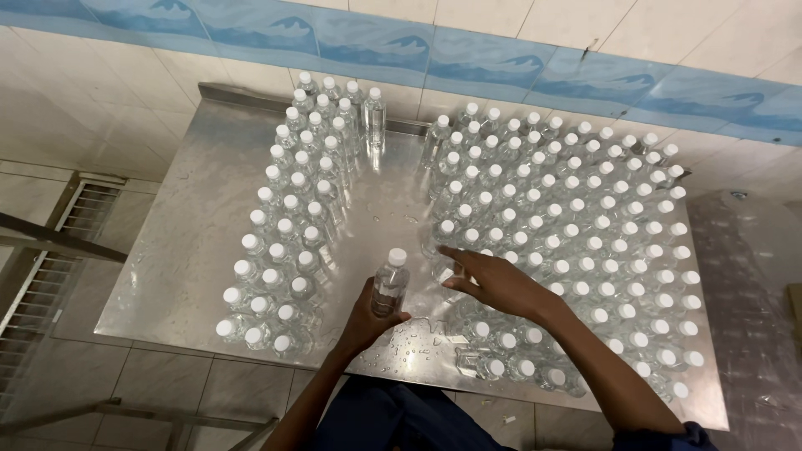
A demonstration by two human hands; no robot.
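My left hand (368,316) grips a small clear plastic bottle with a white cap (391,280), held upright over the wet middle of a steel table (192,225). My right hand (493,282) reaches left with fingers spread, its fingertips touching bottles at the inner edge of the big right-hand group of capped bottles (585,250). A narrower block of capped bottles (292,225) stands in rows on the left, running from the near edge to the back.
Water drops lie on the table between the two bottle groups. A tiled wall with a blue wave border (468,58) rises behind the table. A metal rack (50,250) stands to the left over the tiled floor.
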